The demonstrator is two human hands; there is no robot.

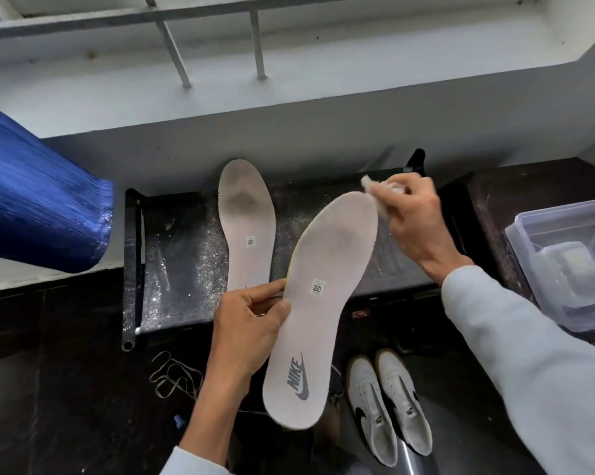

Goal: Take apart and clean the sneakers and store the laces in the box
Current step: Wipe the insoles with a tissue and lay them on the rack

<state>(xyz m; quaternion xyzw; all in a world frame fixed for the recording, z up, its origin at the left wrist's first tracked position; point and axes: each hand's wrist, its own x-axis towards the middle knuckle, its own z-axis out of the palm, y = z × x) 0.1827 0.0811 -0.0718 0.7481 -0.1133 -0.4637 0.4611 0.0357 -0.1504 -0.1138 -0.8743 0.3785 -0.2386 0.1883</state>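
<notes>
Held insole (318, 303): raised above dusty dark table (182, 255), printed face up, logo at heel end. Gripped at left edge by left hand (246, 332), thumb on top, fingers underneath, clamped. Pressed at toe end by right hand (412, 219), fingers closed around crumpled white wipe (369, 182). Second insole (247, 222): flat on table, just beside. Sneakers (388, 402): paired on floor, lower right. Loose laces (174, 375): on floor, lower left. Clear plastic box (563, 262): on right, well apart.

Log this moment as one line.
left hand: holds insole | right hand: wipes toe with cloth | laces: on floor | box: open
</notes>
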